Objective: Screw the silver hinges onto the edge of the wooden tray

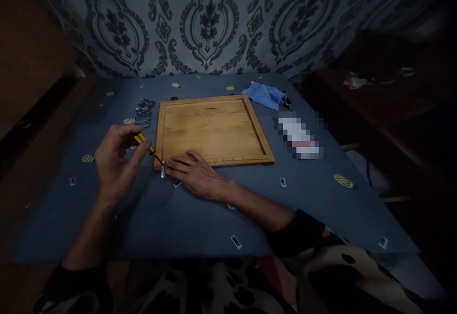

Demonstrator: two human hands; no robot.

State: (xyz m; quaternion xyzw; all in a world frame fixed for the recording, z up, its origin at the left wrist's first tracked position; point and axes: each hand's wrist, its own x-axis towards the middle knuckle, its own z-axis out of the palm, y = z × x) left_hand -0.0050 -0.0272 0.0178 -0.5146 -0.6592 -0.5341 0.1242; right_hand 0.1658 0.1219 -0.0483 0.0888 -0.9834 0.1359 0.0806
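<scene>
Blue patterned surface [200, 218], square rimmed wooden panel [210, 128] lying flat on it. Left hand [114, 161] grips a yellow-and-black screwdriver [144, 142], tip at the panel's near-left corner. Right hand [196, 173] lies flat, fingertips steadying a small metal fitting [163, 171] there. The pile of metal hooks [143, 111] is untouched, so early going, I'd say.

Both bare: left hand [114, 164], right hand [196, 175], forearms too. Dark sleeves [300, 233] end near the elbows. Near edge: pale garment [357, 276] with black blotches, reddish patch mid-lap.
</scene>
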